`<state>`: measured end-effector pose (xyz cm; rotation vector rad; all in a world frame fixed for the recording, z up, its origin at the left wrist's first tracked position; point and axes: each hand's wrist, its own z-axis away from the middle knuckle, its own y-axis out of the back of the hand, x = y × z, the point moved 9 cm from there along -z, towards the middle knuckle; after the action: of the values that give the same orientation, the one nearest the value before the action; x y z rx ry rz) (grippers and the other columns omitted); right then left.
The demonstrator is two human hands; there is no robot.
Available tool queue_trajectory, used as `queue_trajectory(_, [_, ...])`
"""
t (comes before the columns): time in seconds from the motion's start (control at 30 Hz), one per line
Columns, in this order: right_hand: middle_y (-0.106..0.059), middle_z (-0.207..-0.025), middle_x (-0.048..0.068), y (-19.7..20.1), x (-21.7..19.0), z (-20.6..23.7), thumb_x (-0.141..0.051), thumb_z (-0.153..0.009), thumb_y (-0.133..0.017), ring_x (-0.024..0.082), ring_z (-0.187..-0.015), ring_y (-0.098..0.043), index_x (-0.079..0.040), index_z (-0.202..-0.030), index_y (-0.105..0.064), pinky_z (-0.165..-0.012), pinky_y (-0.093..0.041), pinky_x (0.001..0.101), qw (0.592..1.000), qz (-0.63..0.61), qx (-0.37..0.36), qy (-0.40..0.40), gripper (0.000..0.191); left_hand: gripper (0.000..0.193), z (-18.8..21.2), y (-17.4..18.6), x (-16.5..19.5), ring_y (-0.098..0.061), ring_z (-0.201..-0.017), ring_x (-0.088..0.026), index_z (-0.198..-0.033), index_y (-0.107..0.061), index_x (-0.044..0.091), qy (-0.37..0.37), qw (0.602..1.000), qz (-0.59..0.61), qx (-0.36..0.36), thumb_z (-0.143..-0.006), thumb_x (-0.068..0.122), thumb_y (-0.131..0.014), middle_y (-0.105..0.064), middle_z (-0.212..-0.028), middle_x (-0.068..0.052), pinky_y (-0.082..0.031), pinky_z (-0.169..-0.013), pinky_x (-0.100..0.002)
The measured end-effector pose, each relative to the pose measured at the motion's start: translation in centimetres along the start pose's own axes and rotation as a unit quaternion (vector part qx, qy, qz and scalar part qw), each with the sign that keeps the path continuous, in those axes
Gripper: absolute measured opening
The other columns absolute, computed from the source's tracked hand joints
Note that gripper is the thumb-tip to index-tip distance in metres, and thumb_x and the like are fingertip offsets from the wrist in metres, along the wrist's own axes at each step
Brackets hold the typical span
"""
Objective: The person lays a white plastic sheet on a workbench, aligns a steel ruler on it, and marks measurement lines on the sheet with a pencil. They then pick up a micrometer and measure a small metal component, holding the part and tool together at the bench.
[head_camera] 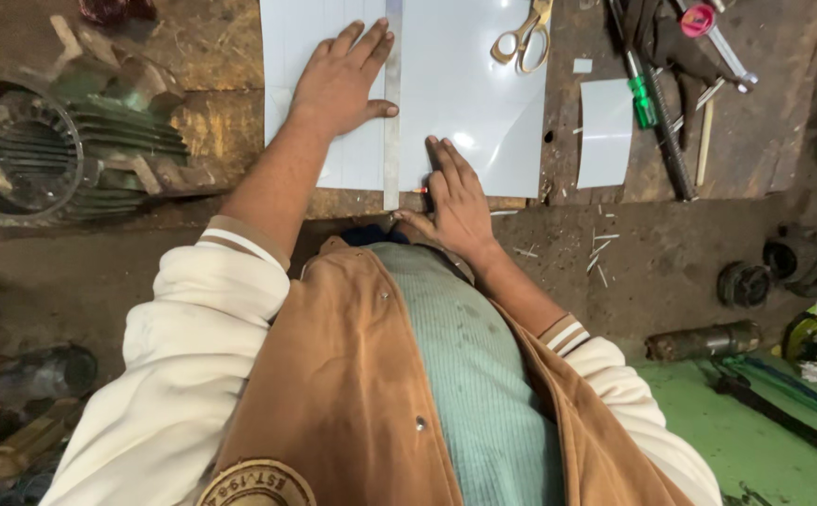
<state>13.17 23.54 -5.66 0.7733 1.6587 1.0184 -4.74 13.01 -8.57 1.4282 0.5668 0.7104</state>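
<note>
A white sheet [469, 89] lies flat on a worn wooden bench [211, 56]. A long metal ruler [392, 141] runs lengthwise across the sheet. My left hand [341, 80] presses flat on the sheet, fingers spread, thumb against the ruler. My right hand [455, 201] sits at the sheet's near edge, just right of the ruler, gripping a small marking tool with a red tip [419, 190] that touches the ruler's lower end.
Gold-handled scissors [524, 37] rest on the sheet's far right. A small white offcut [605, 131] lies beside it, then a green-handled screwdriver [641, 98] and other tools. A finned motor housing [52, 150] sits at left. Metal parts [704, 339] lie on the floor.
</note>
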Motion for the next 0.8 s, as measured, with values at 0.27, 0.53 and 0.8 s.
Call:
queue_trajectory(0.27, [-0.038,-0.161,0.027,-0.09,-0.05,0.21,-0.060,-0.092,-0.073,0.043,-0.151,-0.035,0.002,-0.099,-0.056,-0.121,-0.034,0.0501,1.000,0.016,0.020,0.012,0.065,0.111,-0.45,-0.42,-0.07,-0.028,-0.148,-0.029,-0.165,-0.027,0.011,0.011,0.999,-0.010,-0.049,-0.082,0.075,-0.065,-0.019,-0.173,0.000,-0.037,-0.108,-0.048])
queue_trajectory(0.53, [-0.043,-0.157,0.026,0.11,0.23,0.20,-0.054,-0.092,-0.076,0.043,-0.149,-0.038,0.001,-0.098,-0.057,-0.121,-0.035,0.0507,0.999,0.008,0.040,-0.004,0.058,0.131,-0.62,-0.33,-0.02,-0.027,-0.148,-0.030,-0.164,-0.027,0.010,-0.002,0.997,-0.004,-0.076,-0.062,0.074,-0.081,-0.016,-0.171,-0.001,-0.037,-0.108,-0.049])
queue_trajectory(0.8, [-0.044,-0.157,0.025,0.13,0.16,0.01,-0.054,-0.092,-0.076,0.042,-0.148,-0.040,0.000,-0.098,-0.059,-0.120,-0.036,0.0505,0.999,0.012,0.050,-0.004,0.057,0.132,-0.71,-0.95,-0.21,-0.026,-0.149,-0.031,-0.164,-0.028,0.009,-0.002,0.998,0.005,-0.070,-0.062,0.073,-0.083,-0.016,-0.172,-0.002,-0.036,-0.112,-0.048])
